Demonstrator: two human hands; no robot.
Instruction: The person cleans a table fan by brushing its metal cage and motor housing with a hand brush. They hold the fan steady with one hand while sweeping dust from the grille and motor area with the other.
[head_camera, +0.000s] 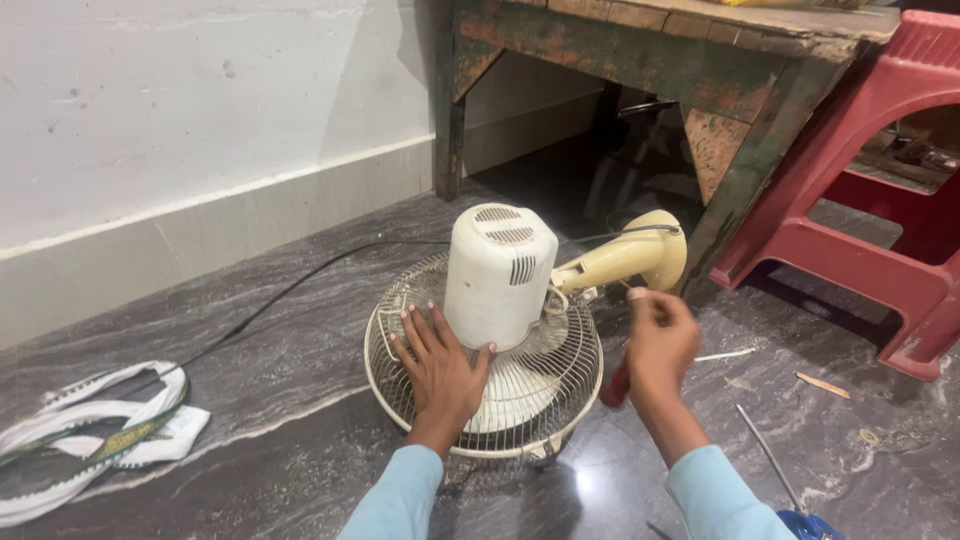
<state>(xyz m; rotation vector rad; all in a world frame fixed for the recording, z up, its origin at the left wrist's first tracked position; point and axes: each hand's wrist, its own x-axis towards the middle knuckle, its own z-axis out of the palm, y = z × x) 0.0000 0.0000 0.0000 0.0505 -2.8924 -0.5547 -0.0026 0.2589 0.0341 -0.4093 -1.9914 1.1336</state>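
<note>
One cream table fan (520, 320) lies face down on the dark stone floor (300, 330), resting on its round wire guard (400, 390), with the motor housing (498, 272) standing up in the middle and the neck and base (630, 258) pointing to the far right. The left hand (440, 370) lies open and flat on the near left of the guard, fingers spread against the foot of the housing, pressing the fan down. The right hand (660, 340) is closed around a red-handled tool (615, 385), probably a screwdriver, just right of the guard near the neck joint; its tip is hidden. The fan sits on a curved grille, so it could rock or slide if the flat hand eases off, and the tool could then slip toward the wire or the spread fingers. The black power cord (290, 290) trails away to the left and could snag. I count one fan, two hands, one cord, one red-handled tool, a second screwdriver with a blue handle (790, 490) at the near right, one red plastic stool (860, 210), one worn wooden table (680, 50), and one bundle of white cloth (90, 430) at the near left.
</note>
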